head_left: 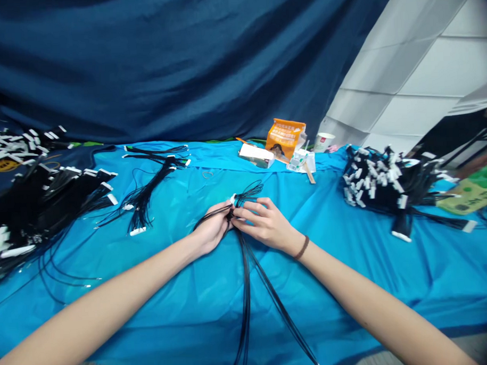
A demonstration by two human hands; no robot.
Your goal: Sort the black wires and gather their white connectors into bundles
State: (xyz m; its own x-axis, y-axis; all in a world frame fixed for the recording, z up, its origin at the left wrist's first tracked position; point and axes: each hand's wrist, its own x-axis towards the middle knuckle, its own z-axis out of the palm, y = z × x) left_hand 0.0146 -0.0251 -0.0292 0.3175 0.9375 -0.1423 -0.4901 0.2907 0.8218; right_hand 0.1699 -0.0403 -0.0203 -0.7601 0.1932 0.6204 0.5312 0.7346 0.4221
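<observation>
In the middle of the head view my two hands meet over a bundle of thin black wires (246, 278). My left hand (213, 226) is closed around the wires near a small white connector (233, 199). The fingertips of my right hand (267, 224) pinch the same bundle just beside that connector. Long wire ends hang down from the hands toward the table's front edge, split in two strands. A shorter loop of wire sticks out above the fingers to the right. What exactly lies between the fingertips is partly hidden.
A blue cloth (184, 301) covers the table. Piles of black wire harnesses with white connectors lie at left (48, 200) and right (379, 178). A smaller wire bunch (144, 199) lies left of centre. Behind stand an orange bag (285, 138), a white box (256, 155) and a paper cup (324, 142).
</observation>
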